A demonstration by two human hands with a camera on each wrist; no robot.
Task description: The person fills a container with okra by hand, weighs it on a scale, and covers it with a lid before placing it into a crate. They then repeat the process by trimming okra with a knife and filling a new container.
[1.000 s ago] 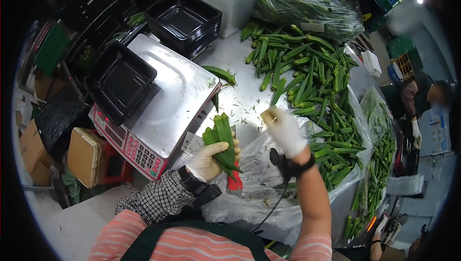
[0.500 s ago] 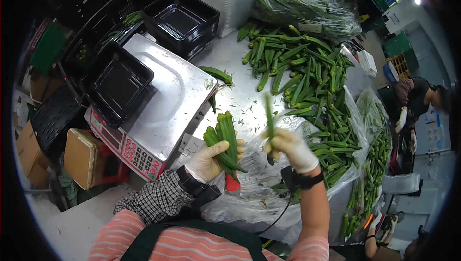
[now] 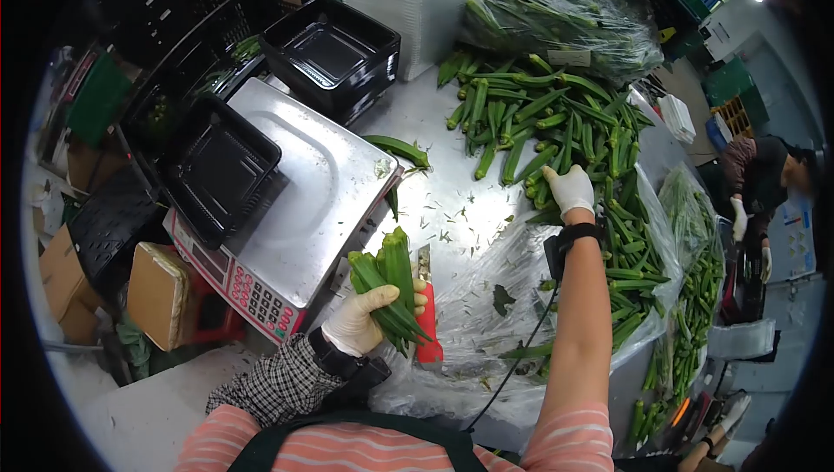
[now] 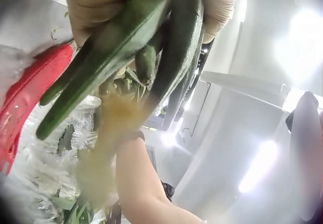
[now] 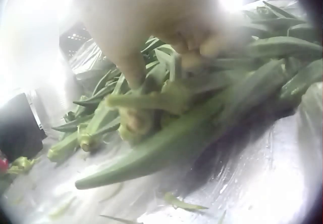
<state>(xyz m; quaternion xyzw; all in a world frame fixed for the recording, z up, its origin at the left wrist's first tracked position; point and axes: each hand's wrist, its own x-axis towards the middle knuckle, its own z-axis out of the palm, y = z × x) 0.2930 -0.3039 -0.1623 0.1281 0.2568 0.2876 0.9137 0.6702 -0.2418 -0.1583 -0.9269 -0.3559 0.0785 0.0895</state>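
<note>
My gloved left hand (image 3: pixel 354 323) holds a small bunch of okra (image 3: pixel 395 268) upright, thumb across the front, stem ends up. In the left wrist view the tapered tips of the okra pods (image 4: pixel 108 62) stick out below the glove. Beside this hand lies a red-handled knife (image 3: pixel 428 324). My gloved right hand (image 3: pixel 571 190) reaches down onto the near edge of the loose okra pile (image 3: pixel 599 138). In the right wrist view its thumb (image 5: pixel 132 72) and fingers are spread apart over several pods, blurred, with one long okra pod (image 5: pixel 146 158) below them.
A scale (image 3: pixel 321 168) stands left, bearing a black tray (image 3: pixel 217 172). Behind it are stacked black trays (image 3: pixel 334 46) and clear lids (image 3: pixel 404 3). Bagged okra (image 3: pixel 556 12) lies at the back. Crumpled plastic film (image 3: pixel 478 298) covers the near table. Another person (image 3: pixel 756 177) works at right.
My right hand held a single okra pod near the left hand half a second ago; now it is farther right and forward at the pile, without that pod. The left hand's bunch has sunk slightly.
</note>
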